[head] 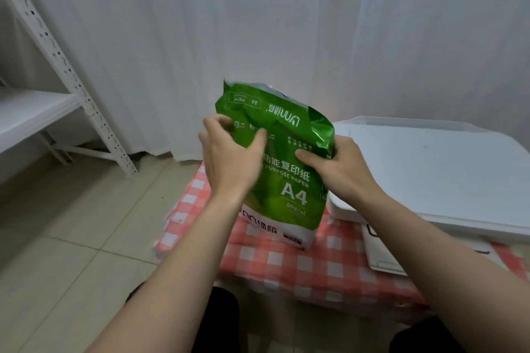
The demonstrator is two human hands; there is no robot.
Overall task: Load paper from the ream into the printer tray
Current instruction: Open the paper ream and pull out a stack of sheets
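Paper ream in a green and white wrapper marked A4 is standing upright on its short end near the middle of the table, which is lying under a red and white checked cloth, and the ream is leaning slightly toward the far edge. Its crinkled top is folding over, so the print up there is showing upside down. Left hand is resting against the ream's left side near the top, fingers curled onto the wrapper and thumb pressing on the green front; whether it is actually pinching the film is hard to tell because of motion blur. Right hand is gripping the ream's right edge, thumb lying across the front and fingers wrapping around behind. White printer is sitting just beside the ream toward the table's right edge, its lid lying closed, and its flat white tray is sticking out toward the near edge, partly hidden under the right forearm. White curtain is hanging behind the table, and a white metal shelf rack is standing on the tiled floor beyond the table's left edge
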